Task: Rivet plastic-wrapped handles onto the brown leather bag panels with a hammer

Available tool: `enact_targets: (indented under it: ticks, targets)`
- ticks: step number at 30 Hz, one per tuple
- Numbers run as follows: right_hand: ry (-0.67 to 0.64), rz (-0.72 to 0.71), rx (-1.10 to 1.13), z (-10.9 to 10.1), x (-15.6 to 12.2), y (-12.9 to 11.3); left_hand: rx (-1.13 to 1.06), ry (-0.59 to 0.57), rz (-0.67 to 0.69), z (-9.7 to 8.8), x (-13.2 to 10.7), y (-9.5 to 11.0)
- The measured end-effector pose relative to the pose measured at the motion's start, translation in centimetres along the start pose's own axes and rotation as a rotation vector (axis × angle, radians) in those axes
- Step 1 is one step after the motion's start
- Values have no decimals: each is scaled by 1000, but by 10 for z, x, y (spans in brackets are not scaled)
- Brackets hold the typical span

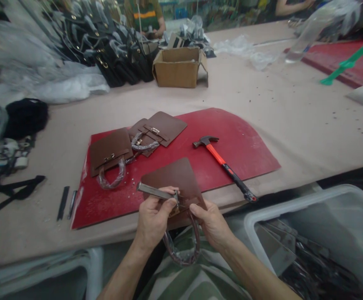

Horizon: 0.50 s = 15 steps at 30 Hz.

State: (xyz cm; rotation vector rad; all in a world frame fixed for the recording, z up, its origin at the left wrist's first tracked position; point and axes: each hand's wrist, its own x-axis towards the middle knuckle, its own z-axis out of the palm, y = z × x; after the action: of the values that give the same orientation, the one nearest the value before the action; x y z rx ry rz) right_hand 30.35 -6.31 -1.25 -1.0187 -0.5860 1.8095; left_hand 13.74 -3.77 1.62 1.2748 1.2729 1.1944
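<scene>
Between my hands is a brown leather bag panel (177,175), its lower edge towards me. A plastic-wrapped handle (181,261) hangs from it over my lap. My left hand (152,218) is closed on a grey metal bar-shaped tool (156,191), whose inner end sits against the panel by some small metal hardware. Fingers partly hide that contact. My right hand (212,223) pinches the panel's right edge near the handle base. Further off on the red board (244,141) lie a claw hammer (221,160) and brown bag panels with wrapped handles (111,146), (165,125).
A cardboard box (177,73) and several black bags (115,58) stand at the back. Plastic wrap and black straps (18,193) lie left. An open plastic bin (334,193) with wrapped parts is at lower right, another bin (95,266) at lower left. A person sits across the table.
</scene>
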Motion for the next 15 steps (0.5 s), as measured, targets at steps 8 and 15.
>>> enact_targets:
  ticks: [8,15]
  targets:
    - [-73,-19,-64,4,5,7,-100,-16,49,-6,1,0]
    - [-146,1,-37,11,9,13,-120,40,-4,-16,-4,6]
